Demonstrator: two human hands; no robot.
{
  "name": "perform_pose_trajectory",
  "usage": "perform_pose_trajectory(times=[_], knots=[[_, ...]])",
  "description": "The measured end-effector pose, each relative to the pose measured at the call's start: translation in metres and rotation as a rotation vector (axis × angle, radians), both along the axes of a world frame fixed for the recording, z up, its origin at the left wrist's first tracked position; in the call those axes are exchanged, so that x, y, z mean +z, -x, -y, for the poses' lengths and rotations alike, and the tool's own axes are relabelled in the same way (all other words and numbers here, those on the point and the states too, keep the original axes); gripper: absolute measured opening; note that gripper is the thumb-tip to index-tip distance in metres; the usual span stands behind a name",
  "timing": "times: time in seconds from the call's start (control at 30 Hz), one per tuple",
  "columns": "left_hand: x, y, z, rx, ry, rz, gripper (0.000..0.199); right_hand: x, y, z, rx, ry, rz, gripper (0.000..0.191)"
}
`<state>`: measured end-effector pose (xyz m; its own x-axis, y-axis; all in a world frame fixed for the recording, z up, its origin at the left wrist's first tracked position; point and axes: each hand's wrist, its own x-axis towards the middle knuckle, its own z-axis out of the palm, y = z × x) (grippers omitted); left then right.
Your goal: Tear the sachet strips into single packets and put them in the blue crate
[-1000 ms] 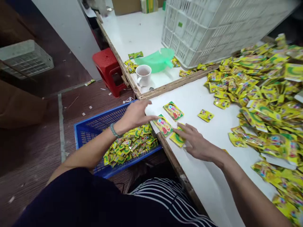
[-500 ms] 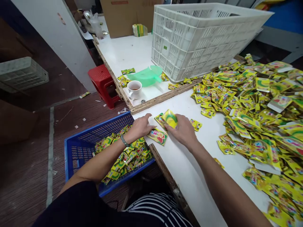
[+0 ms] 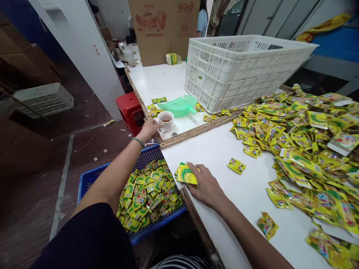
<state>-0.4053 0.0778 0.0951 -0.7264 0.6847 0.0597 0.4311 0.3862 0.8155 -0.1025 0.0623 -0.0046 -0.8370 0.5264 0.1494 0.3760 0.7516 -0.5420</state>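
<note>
My left hand is at a white teacup of brown liquid on the far table, fingers closed at its handle side. The handle is hidden behind the fingers. My right hand holds a yellow-and-green candy packet low on the near white table, by its left edge. Part of another packet shows beneath it. A single small yellow sachet lies right of my right hand. Below, a blue basket contains many yellow-and-green packets.
A big white plastic crate stands behind a wooden strip. A green translucent scoop lies near the cup. Yellow sachets are heaped on the right. A red stool, a cardboard box and a person are farther back.
My left hand has left the packets by the table edge and moved forward to the teacup. My right hand has lowered its packet toward the table edge. The view has tilted up.
</note>
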Motion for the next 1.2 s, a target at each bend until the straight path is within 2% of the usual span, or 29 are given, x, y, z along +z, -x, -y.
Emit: perform_pose_trajectory(times=[0.1,0.2,0.27,0.33,0.4,0.5,0.6,0.67,0.77,0.9,1.07,1.2], knots=[[-0.018,0.001,-0.010,-0.002,-0.018,0.225,0.027,-0.004,0.003,0.001,-0.071,0.034,-0.095,0.066],[-0.027,-0.002,-0.012,-0.041,-0.047,0.391,0.026,0.006,0.007,0.007,-0.138,0.051,-0.239,0.066],[-0.028,-0.004,-0.013,-0.062,-0.059,0.468,0.025,0.017,0.015,0.020,-0.025,0.009,-0.250,0.069],[-0.028,-0.006,-0.015,-0.058,-0.088,0.497,0.025,0.028,0.027,0.039,0.147,-0.068,-0.181,0.073],[-0.027,-0.009,-0.016,-0.041,-0.132,0.488,0.027,0.032,0.039,0.058,0.244,-0.141,-0.114,0.077],[-0.024,-0.013,-0.010,-0.046,-0.183,0.451,0.032,0.027,0.040,0.072,0.249,-0.186,-0.130,0.085],[-0.018,-0.020,0.007,-0.098,-0.206,0.417,0.035,0.009,0.011,0.069,0.145,-0.215,-0.207,0.076],[-0.010,-0.027,0.023,-0.162,-0.207,0.377,0.038,-0.007,-0.017,0.067,0.030,-0.245,-0.271,0.062],[0.007,-0.049,0.048,-0.330,-0.168,0.231,0.043,-0.033,-0.057,0.073,-0.135,-0.268,-0.382,0.053],[0.037,-0.095,0.077,-0.574,-0.093,0.051,0.046,-0.057,-0.086,0.091,-0.265,-0.234,-0.435,0.043],[0.080,-0.170,0.103,-0.843,0.031,-0.016,0.040,-0.059,-0.101,0.101,-0.347,-0.189,-0.464,0.031],[0.115,-0.220,0.120,-1.020,0.090,-0.028,0.037,-0.049,-0.115,0.109,-0.442,-0.102,-0.343,0.021]])
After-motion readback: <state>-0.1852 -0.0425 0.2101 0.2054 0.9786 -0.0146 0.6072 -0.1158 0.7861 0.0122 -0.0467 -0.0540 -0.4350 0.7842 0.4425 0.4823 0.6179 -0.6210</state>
